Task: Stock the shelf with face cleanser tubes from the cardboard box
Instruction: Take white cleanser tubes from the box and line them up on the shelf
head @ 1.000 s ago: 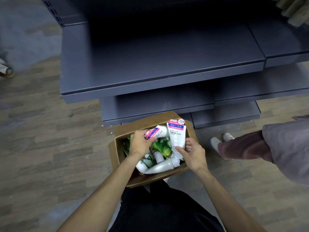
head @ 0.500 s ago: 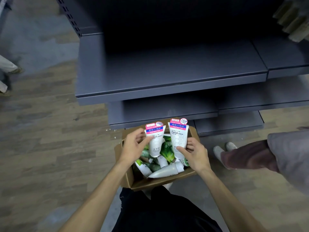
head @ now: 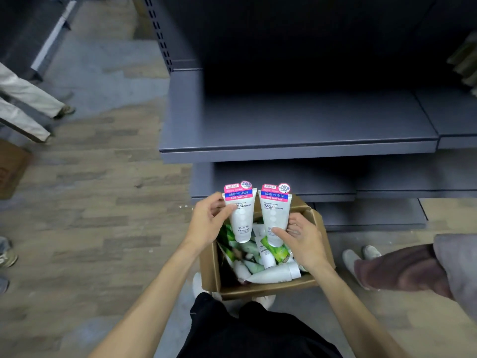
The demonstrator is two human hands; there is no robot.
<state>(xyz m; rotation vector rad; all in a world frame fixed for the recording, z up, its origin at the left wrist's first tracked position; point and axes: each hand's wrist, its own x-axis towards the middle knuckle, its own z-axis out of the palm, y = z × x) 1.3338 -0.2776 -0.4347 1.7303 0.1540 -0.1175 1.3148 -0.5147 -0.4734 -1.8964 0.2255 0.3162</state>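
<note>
1. Head view, hands. I read the left hand point(head: 206, 220) as gripping one white facial cleanser tube point(head: 241, 215), thumb across its front and fingers curled behind. The right hand point(head: 300, 239) grips a second white facial cleanser tube point(head: 275, 215) the same way. Both tubes stand cap-down, crimped pink-and-blue ends up, side by side and just apart.

2. Head view, change. A second ago the left tube lay tilted and low among the stock, and the right tube was only partly raised. Now both are upright, labels facing me, and lifted to the far rim of the cardboard box point(head: 260, 289). The view has also swung up toward the shelving.

3. Head view, remaining stock. Inside the box lie more tubes, green-labelled and white, in a loose heap, including a long white tube point(head: 271, 275) along the near wall.

4. Head view, target. The dark grey shelf point(head: 296, 148) directly above and beyond the box shows no product on its visible surface.

5. Judgement. I take the pick as complete and the carry to the shelf as the step in hand. Stocking appears barely begun.

6. Head view, surroundings. Another person's shoes point(head: 360, 257) stand just right of the box.
</note>
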